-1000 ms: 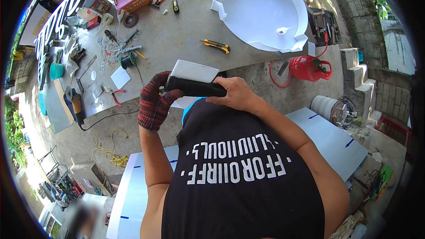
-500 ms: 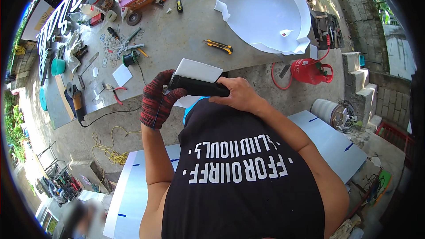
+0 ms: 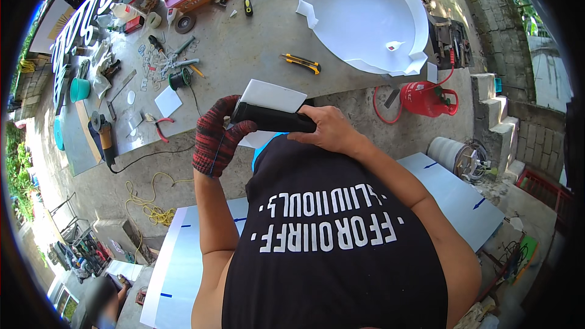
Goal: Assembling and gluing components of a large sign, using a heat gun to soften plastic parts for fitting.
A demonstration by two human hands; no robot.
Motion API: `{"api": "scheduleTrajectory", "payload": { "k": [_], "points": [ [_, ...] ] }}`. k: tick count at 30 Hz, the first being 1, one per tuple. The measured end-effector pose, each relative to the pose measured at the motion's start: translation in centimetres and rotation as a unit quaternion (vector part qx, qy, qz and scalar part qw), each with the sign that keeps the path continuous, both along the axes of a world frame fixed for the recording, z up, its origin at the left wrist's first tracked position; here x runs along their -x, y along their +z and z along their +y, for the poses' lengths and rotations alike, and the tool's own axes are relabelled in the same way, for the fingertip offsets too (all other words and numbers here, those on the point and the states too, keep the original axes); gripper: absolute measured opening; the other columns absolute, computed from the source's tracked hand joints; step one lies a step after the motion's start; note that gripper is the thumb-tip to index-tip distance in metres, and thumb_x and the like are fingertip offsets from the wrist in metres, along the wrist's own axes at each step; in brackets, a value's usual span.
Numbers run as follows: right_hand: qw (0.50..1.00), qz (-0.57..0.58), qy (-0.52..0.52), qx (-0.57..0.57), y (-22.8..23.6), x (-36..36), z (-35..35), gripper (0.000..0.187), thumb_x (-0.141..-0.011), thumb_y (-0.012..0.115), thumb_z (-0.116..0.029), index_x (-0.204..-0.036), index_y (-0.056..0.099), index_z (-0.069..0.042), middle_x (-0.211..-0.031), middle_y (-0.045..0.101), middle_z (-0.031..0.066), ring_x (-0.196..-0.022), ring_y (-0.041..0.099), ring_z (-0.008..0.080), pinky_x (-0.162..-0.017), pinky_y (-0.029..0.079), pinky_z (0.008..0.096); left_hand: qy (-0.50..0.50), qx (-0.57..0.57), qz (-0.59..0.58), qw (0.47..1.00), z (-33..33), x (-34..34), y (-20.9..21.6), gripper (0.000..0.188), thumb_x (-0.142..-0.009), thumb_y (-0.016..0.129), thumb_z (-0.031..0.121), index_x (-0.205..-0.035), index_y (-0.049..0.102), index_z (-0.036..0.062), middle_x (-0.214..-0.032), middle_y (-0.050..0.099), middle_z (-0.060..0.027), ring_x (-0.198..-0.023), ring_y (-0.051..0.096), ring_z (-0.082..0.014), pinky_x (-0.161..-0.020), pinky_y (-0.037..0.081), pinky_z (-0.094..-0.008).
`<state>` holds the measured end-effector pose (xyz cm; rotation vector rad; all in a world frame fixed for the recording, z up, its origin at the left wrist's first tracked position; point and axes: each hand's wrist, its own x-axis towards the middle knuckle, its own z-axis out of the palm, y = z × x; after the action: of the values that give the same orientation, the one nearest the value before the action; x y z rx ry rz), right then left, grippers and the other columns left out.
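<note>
My left hand (image 3: 217,137), in a red-and-black knit glove, grips the left end of a black, case-like rectangular object (image 3: 268,117). A plain white rectangular panel (image 3: 272,95) stands up along its far side; whether the two are joined, I cannot tell. My bare right hand (image 3: 329,129) closes on the right end, thumb on top and fingers beneath. Both hands hold it in front of my chest, just short of the table's near edge. A white sheet piece (image 3: 256,139) shows partly below it.
On the metal table (image 3: 244,49) lie a yellow utility knife (image 3: 301,63), red-handled pliers (image 3: 159,128), an angle grinder (image 3: 105,137) and a large white round tray-like form (image 3: 359,18). A red gas tank (image 3: 429,99) stands at right. Another person (image 3: 106,298) is at lower left.
My hands and the black object stay almost in place. At lower left, the other person has shifted, and an outstretched arm now shows.
</note>
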<state>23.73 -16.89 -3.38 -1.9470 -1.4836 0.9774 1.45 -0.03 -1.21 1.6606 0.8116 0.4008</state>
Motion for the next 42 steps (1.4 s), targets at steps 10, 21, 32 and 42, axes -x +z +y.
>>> {"api": "scheduleTrajectory", "payload": {
  "k": [10, 21, 32, 42],
  "points": [
    [1.0, 0.002, 0.003, 0.005, 0.28, 0.13, 0.12, 0.059, -0.085, 0.074, -0.057, -0.107, 0.069, -0.003, -0.094, 0.073, 0.0172, -0.089, 0.071, 0.0374, -0.084, 0.054, 0.0452, -0.002, 0.004, 0.005, 1.0, 0.11, 0.18, 0.02, 0.059, -0.075, 0.089, 0.023, -0.125, 0.067, 0.0021, -0.107, 0.074, -0.0102, -0.101, 0.066, -0.0193, -0.095, 0.05, -0.0365],
    [1.0, 0.007, -0.007, 0.001, 0.06, 0.25, -0.04, 0.061, -0.083, 0.075, -0.059, -0.108, 0.07, -0.003, -0.094, 0.073, 0.0176, -0.09, 0.07, 0.0378, -0.084, 0.054, 0.0454, 0.001, -0.012, 0.006, 1.0, -0.03, 0.32, -0.12, 0.06, -0.073, 0.09, 0.023, -0.124, 0.067, 0.0034, -0.106, 0.074, -0.0104, -0.1, 0.066, -0.0196, -0.093, 0.051, -0.0364],
    [1.0, 0.018, -0.013, -0.013, 0.07, 0.54, -0.23, 0.06, -0.082, 0.076, -0.058, -0.108, 0.07, -0.004, -0.089, 0.073, 0.0163, -0.084, 0.07, 0.0368, -0.079, 0.054, 0.0446, 0.002, -0.006, -0.005, 1.0, -0.31, 0.22, 0.34, 0.056, -0.073, 0.09, 0.02, -0.122, 0.069, 0.0032, -0.106, 0.075, -0.0101, -0.098, 0.066, -0.0183, -0.091, 0.052, -0.0355],
    [0.999, 0.013, -0.025, -0.015, 0.19, 0.81, -0.09, 0.056, -0.082, 0.078, -0.053, -0.108, 0.07, -0.005, -0.089, 0.073, 0.0164, -0.085, 0.07, 0.0374, -0.08, 0.055, 0.0446, 0.004, 0.015, -0.01, 1.0, -0.35, 0.39, 0.37, 0.055, -0.077, 0.088, 0.023, -0.124, 0.067, 0.003, -0.106, 0.072, -0.0046, -0.098, 0.06, -0.0142, -0.092, 0.048, -0.0323]
  ]
}}
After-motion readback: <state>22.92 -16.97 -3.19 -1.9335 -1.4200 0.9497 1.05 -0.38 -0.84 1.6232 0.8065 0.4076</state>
